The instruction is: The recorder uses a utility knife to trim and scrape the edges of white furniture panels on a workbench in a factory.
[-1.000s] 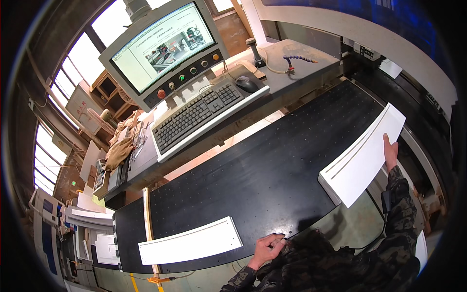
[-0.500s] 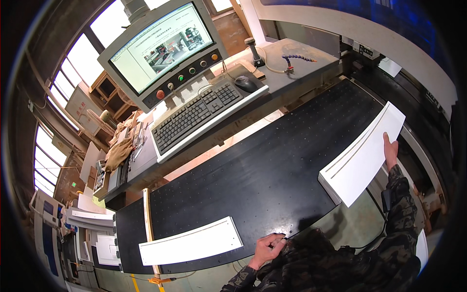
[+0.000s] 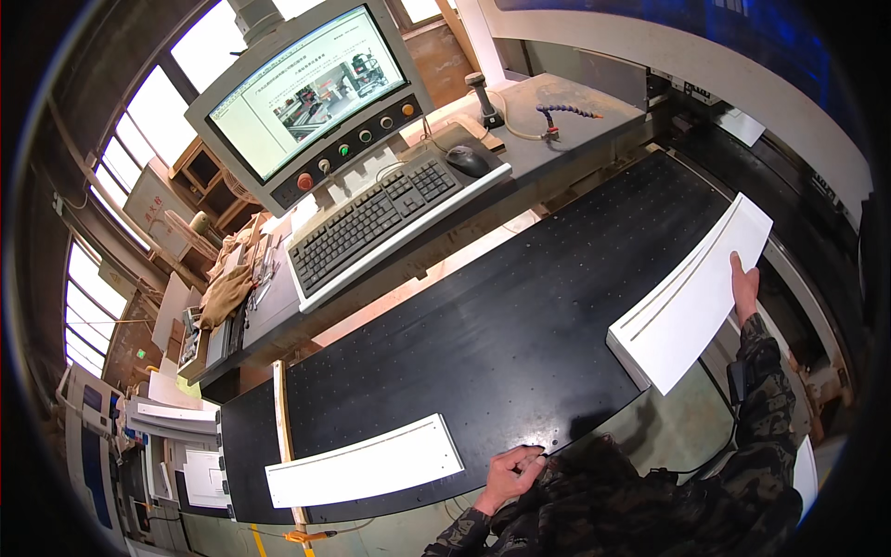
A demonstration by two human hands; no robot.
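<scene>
Small items, too tiny to identify, are held in a shallow open box (image 3: 193,364) at left. On the long black desk (image 3: 520,325), a thick white rectangular board (image 3: 691,302), marked by a thin brown line, is set diagonally, far end rightward. Its edge is touched by the right hand (image 3: 745,286), grip unclear; the left hand (image 3: 513,473) is curled, contents hidden.

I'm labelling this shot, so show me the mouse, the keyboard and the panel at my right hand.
Mouse (image 3: 470,161): head view, middle of its black top.
Keyboard (image 3: 373,220): head view, keys near its middle.
Panel (image 3: 692,306): head view, white upper face, beside the right hand (image 3: 745,290).
</scene>
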